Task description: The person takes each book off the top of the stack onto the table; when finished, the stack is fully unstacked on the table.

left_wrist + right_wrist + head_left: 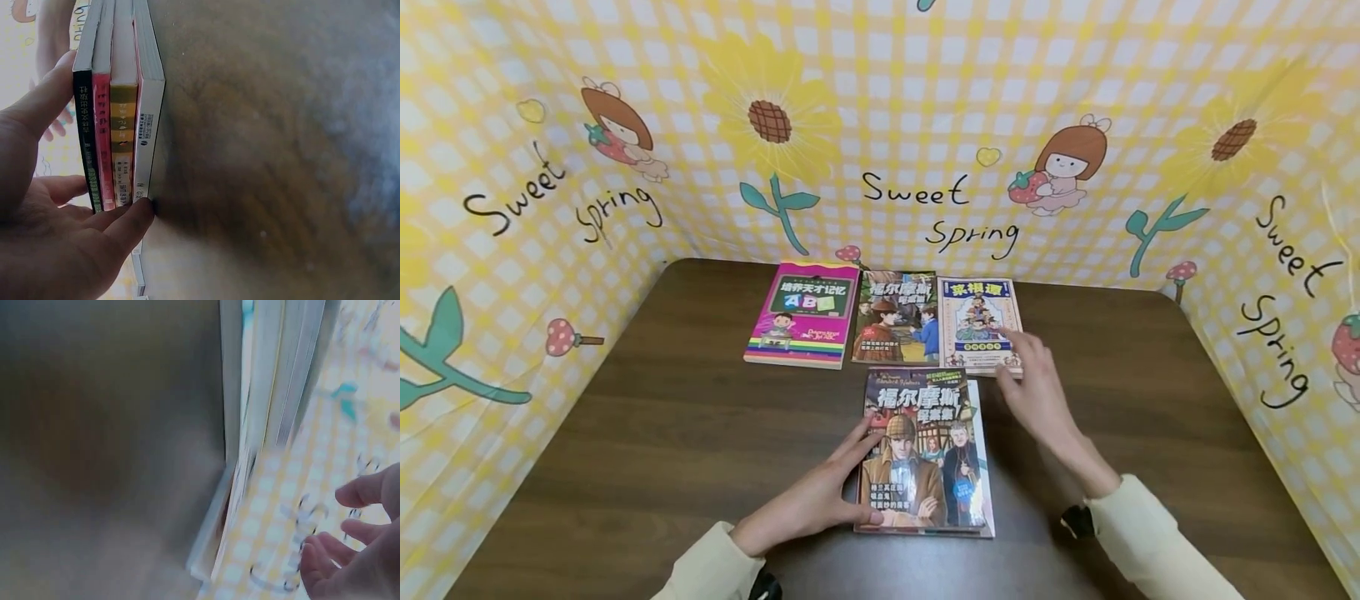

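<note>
A glossy, brown-covered, rectangular paper-book stack [917,467], long axis twelve-to-six, is gripped at nine o'clock by the nearer left hand [820,493] — the right hand [1033,387], empty and half-unfurled, positioned toward two o'clock.

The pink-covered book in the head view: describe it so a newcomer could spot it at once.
On the brown table, three books lie in a row by the yellow checked cloth. The pink-covered book is at the left end. Its bright pink cover, striped in several colours near the bottom, sets it apart from the other two.
</note>
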`<state>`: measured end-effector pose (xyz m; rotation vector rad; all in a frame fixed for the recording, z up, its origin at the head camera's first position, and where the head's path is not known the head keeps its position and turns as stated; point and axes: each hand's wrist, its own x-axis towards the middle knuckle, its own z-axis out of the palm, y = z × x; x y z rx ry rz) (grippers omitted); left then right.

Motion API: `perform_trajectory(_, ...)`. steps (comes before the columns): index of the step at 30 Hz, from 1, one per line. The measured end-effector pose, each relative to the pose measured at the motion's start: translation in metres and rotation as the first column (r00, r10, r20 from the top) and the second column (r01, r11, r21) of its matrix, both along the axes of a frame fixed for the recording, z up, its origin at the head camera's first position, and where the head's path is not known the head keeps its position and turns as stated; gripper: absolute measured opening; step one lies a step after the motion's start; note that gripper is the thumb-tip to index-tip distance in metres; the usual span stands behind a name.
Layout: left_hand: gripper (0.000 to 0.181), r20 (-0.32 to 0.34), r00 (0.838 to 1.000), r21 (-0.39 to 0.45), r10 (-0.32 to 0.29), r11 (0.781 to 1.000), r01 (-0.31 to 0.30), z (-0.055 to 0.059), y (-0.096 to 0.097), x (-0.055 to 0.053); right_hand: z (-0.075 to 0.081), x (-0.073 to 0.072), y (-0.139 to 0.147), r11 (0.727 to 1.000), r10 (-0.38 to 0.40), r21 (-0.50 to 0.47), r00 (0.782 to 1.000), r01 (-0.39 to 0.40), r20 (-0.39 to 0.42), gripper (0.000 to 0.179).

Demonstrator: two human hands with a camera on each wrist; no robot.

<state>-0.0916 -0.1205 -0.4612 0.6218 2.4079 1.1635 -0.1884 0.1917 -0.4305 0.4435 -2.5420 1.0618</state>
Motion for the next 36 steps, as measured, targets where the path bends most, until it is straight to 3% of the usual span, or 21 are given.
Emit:
perform_trajectory(4,0.102,-0.022,1.000,0.011,0.003,1.000,-0.003,0.000,-0.001,-0.001,-0.009,0.035,-0.014,0.996,0.087,-0.005,0.984,-0.087,0.155,0.060)
perform_trajectory(7,0.105,-0.029,1.000,0.028,0.005,1.000,-0.004,-0.001,0.000,-0.001,-0.018,0.057,-0.021,0.995,0.085,0.017,0.953,-0.094,0.290,0.066)
perform_trajectory(10,0.107,-0.025,1.000,0.039,0.017,0.999,-0.016,-0.001,0.000,-0.002,-0.023,0.068,-0.024,0.996,0.057,0.042,0.927,-0.078,0.371,0.070)
perform_trajectory(14,0.107,-0.016,0.999,0.029,0.034,0.999,-0.033,-0.001,0.001,-0.001,-0.026,0.071,-0.025,0.996,0.055,0.039,0.908,-0.079,0.415,0.071)
perform_trajectory(18,0.107,-0.014,0.999,0.023,0.035,0.999,-0.035,0.000,0.001,-0.001,-0.029,0.071,-0.025,0.994,0.104,-0.011,0.898,-0.110,0.427,0.068)
perform_trajectory(22,0.106,-0.016,0.999,0.016,0.033,0.999,-0.033,0.001,0.001,-0.001,-0.032,0.071,-0.025,0.991,0.137,-0.053,0.896,-0.126,0.422,0.067)
perform_trajectory(31,0.104,-0.017,1.000,0.001,0.024,1.000,-0.024,0.001,0.001,-0.001,-0.032,0.071,-0.025,0.992,0.122,-0.064,0.909,-0.105,0.400,0.065)
perform_trajectory(36,0.104,-0.025,1.000,-0.016,0.015,1.000,-0.015,0.000,0.001,-0.002,-0.032,0.072,-0.023,0.992,0.126,-0.075,0.897,-0.103,0.423,0.065)
